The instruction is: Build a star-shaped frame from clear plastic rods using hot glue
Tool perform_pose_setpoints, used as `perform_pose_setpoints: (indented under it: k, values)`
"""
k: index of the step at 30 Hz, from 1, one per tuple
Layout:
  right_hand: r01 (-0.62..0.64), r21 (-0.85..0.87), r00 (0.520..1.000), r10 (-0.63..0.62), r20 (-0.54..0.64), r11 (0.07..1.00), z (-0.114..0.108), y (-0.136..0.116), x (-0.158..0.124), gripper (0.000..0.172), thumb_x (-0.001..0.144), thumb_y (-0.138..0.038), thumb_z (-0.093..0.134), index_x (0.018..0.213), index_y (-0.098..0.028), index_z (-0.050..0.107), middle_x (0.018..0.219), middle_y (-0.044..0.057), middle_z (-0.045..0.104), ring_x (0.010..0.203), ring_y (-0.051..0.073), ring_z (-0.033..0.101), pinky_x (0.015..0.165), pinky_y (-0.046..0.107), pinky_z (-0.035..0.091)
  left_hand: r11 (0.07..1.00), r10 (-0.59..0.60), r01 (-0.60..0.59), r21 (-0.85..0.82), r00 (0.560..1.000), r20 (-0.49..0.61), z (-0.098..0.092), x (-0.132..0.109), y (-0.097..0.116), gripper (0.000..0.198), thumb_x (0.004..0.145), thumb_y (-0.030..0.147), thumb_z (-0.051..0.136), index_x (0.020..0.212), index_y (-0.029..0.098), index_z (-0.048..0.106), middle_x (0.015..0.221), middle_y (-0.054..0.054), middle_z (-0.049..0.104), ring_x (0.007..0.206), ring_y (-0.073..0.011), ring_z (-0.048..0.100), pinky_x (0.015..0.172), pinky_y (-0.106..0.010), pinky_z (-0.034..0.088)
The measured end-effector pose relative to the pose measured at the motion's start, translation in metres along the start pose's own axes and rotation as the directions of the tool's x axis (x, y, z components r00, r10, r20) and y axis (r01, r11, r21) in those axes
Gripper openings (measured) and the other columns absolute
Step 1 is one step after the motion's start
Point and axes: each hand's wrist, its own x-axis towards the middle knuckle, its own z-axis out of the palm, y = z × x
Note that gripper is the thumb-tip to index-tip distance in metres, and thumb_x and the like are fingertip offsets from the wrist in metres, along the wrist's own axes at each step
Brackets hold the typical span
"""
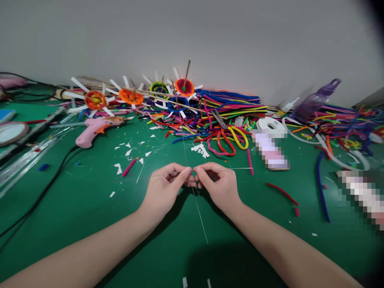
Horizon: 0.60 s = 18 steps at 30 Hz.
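Note:
Close together over the green table top (105, 248), my left hand (168, 186) and my right hand (217, 184) each pinch thin, stiff wires between thumb and forefinger. One thin wire (200, 215) slants from beyond the fingers down toward me. Another thin wire (240, 168) sticks out sideways past my right hand. The wires meet at my fingertips, where the fingers hide how they are joined. A short pink pipe cleaner piece (129, 167) and white paper scraps (118, 169) lie left of my left hand.
A pink glue gun (93, 130) with a black cord lies at left. Scissors (229, 138), a white tape roll (272, 126) and a pile of pipe cleaners (231, 102) are behind the hands. Several coloured discs with white strips (95, 100) stand near the wall. A purple bottle (313, 102) leans at right.

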Motion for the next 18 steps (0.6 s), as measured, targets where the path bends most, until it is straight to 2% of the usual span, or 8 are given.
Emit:
perform_pose_setpoints:
  k: [4, 18]
  values:
    - [-0.024, 0.025, 1.0, 0.024, -0.009, 0.999, 0.0015, -0.0023, -0.0014, 0.014, 0.081, -0.03, 0.06, 0.076, -0.019, 0.066, 0.061, -0.001, 0.063, 0.047, 0.009, 0.057, 0.046, 0.021, 0.047, 0.999, -0.008, 0.009, -0.051, 1.0, 0.02, -0.0005, 0.001, -0.001, 0.019, 0.078, 0.032, 0.064, 0.071, 0.015, 0.06, 0.065, -0.001, 0.065, 0.061, -0.0106, 0.061, 0.066, -0.023, 0.051]
    - [-0.004, 0.056, 1.0, 0.005, -0.015, 0.998, 0.003, -0.0038, -0.0028, 0.017, 0.084, -0.031, 0.057, 0.079, -0.019, 0.068, 0.064, 0.001, 0.064, 0.05, 0.009, 0.057, 0.052, 0.025, 0.05, 0.964, -0.04, 0.062, -0.26, 0.995, 0.09, 0.0017, 0.0011, -0.0022, 0.017, 0.078, 0.03, 0.064, 0.068, 0.016, 0.059, 0.063, 0.0, 0.062, 0.062, -0.011, 0.059, 0.065, -0.025, 0.05]
